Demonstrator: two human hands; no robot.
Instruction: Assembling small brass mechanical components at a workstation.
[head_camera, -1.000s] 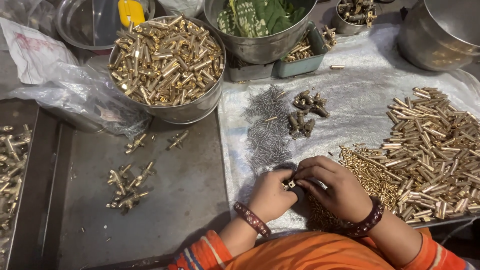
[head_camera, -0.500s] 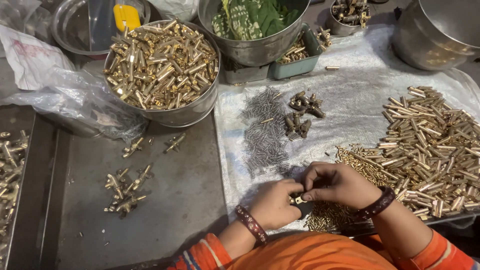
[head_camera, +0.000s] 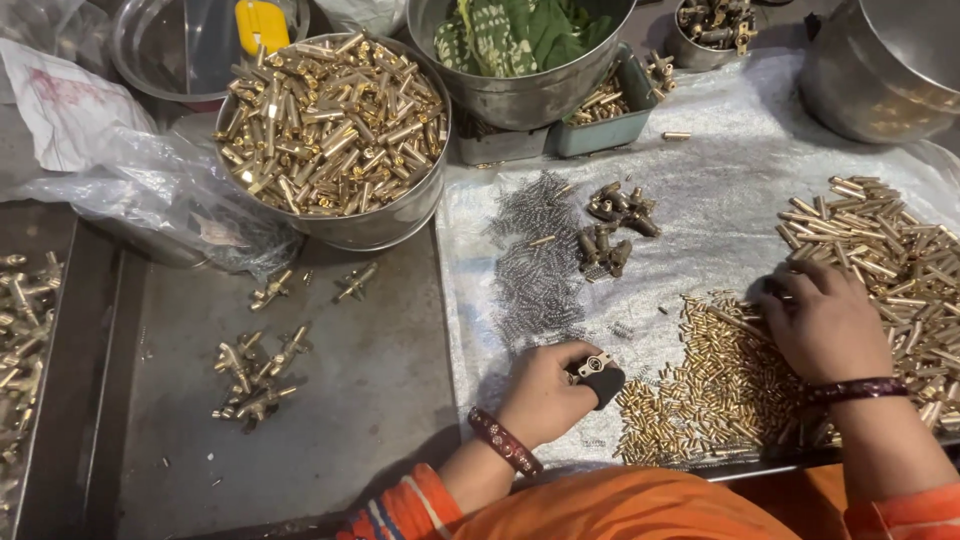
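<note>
My left hand (head_camera: 545, 392) is closed around a small black-handled tool with a brass fitting (head_camera: 595, 372) seated at its tip, low on the white sheet (head_camera: 720, 190). My right hand (head_camera: 825, 322) lies palm down at the right, fingers spread over a heap of small brass pins (head_camera: 715, 385) and reaching the edge of the pile of longer brass tubes (head_camera: 880, 255). Whether its fingers pinch a piece is hidden. A pile of thin steel springs (head_camera: 535, 265) and a cluster of dark brass fittings (head_camera: 612, 232) lie above my left hand.
A steel bowl full of brass parts (head_camera: 335, 125) stands at the upper left beside a plastic bag (head_camera: 150, 200). Assembled brass pieces (head_camera: 255, 375) lie on the grey metal tray (head_camera: 380, 400). A bowl with green cloth (head_camera: 525, 40), a small teal tray (head_camera: 605, 110) and a large steel pot (head_camera: 885, 70) line the back.
My right hand has left the left hand and moved right onto the brass heaps. The left hand stays in place with the tool and fitting.
</note>
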